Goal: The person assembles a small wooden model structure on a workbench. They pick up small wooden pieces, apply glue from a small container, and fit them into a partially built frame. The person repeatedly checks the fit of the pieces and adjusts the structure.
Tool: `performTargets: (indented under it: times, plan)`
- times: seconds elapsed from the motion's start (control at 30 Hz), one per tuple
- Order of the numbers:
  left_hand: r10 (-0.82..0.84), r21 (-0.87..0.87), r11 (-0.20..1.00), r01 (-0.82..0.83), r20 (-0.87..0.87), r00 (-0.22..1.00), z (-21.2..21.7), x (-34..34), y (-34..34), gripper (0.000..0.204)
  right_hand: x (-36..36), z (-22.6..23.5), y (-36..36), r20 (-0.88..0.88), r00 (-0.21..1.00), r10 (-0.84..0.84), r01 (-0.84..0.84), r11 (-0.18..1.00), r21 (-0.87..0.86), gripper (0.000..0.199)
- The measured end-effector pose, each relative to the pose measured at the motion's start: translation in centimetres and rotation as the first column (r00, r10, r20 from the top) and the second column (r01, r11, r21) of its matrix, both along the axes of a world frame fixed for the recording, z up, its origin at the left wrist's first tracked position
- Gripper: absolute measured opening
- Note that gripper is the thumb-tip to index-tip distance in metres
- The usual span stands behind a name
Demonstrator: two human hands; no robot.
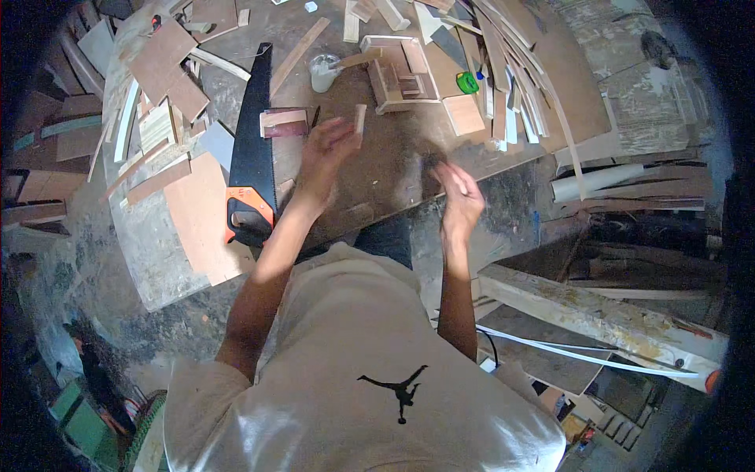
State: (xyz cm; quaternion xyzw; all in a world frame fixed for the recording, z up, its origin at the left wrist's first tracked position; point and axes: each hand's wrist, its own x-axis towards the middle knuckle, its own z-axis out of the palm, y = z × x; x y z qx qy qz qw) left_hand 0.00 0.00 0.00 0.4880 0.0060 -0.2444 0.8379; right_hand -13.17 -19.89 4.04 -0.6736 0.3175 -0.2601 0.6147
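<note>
My left hand (329, 153) is raised over the near part of the worktable, its fingers closed on a small flat wood strip (360, 122) that stands upright. To the right, my right hand (461, 198) hovers by the table's front edge, fingers stretched out and holding nothing that I can see. Just left of my left hand lie a small reddish-brown wooden piece with a pale strip (285, 123) and a handsaw (253, 134) with a black blade and orange handle. Beyond my hands sits a small wooden box-like assembly (405, 79), next to a white cup (323, 75) with pale contents.
A green tape measure (466, 82) and a square plywood piece (464, 115) lie right of the assembly. Long thin wood strips (503, 63) crowd the table's right side. Plywood offcuts (161, 59) cover the left. A paint-stained beam (605, 315) stands at my right.
</note>
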Motion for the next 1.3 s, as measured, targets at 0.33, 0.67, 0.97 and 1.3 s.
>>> performTargets:
  times: [0.33, 0.67, 0.97, 1.3]
  plan:
    - [0.251, -0.021, 0.966, -0.259, -0.177, 0.952, -6.8, 5.9, -11.1, 0.041, 2.3, -3.2, -4.5, -0.083, 0.996, 0.042, -0.018, 0.961, 0.277, 0.060]
    - [0.413, 0.006, 0.907, -0.420, -0.198, 0.889, -7.3, 7.9, -15.0, 0.047, 4.9, -5.0, -7.0, -0.064, 0.994, 0.087, -0.054, 0.914, 0.403, 0.048]
    - [0.423, 0.016, 0.903, -0.429, -0.204, 0.883, -7.7, 8.9, -15.2, 0.048, 4.4, -8.1, -8.1, -0.106, 0.989, 0.103, -0.044, 0.890, 0.453, 0.036]
    - [0.373, 0.016, 0.924, -0.381, -0.238, 0.897, -7.0, 9.1, -15.0, 0.051, 3.8, -8.3, -8.2, -0.163, 0.975, 0.150, -0.064, 0.896, 0.440, 0.042]
